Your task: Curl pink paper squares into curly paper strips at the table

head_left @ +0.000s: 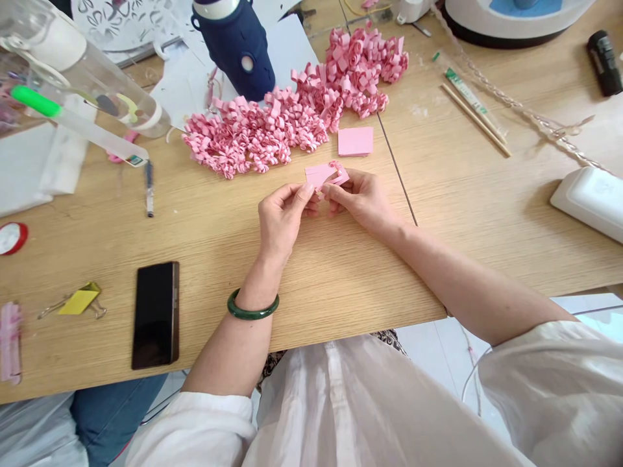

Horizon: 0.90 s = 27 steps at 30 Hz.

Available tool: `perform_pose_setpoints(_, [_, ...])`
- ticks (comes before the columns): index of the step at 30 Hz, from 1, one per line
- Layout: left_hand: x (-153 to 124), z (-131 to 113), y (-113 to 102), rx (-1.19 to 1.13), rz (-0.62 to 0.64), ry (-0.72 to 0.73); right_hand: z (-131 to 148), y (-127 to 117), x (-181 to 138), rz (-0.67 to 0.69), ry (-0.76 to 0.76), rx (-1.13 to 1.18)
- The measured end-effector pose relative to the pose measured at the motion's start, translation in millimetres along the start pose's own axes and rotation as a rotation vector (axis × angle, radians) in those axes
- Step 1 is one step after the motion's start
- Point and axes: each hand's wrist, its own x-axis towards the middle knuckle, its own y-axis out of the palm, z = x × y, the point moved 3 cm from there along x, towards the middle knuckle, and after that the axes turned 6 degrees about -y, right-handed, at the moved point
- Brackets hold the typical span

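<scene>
Between my two hands is a small pink paper piece (317,174), cut into strips, with a few strips curled at its right side. My left hand (283,211) pinches its lower left part between thumb and fingers. On the right side my right hand (363,198) grips the same paper, thumb near the curled strips. Some fingertips are hidden behind the paper. Just beyond lies a flat stack of pink paper rectangles (355,141). A long heap of curled pink paper flowers (272,133) stretches behind my hands.
A dark blue bottle (238,52) stands behind the heap. To the left lie a phone (156,316), a yellow binder clip (80,300), a green-capped glue tube (82,126) and a clear bottle (107,84). Wooden sticks (479,123), a braided cord (511,104) and a white power strip (591,201) are right.
</scene>
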Motion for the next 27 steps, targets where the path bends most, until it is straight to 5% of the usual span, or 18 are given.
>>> perform_pose_setpoints(12, [0.0, 2.4, -2.0, 0.086, 0.006, 0.120, 0.0, 0.2, 0.6, -0.015, -0.002, 0.015])
perform_pose_setpoints(27, [-0.6, 0.9, -2.9, 0.121, -0.050, 0.078, 7.4, 2.5, -2.1, -0.004, 0.022, -0.060])
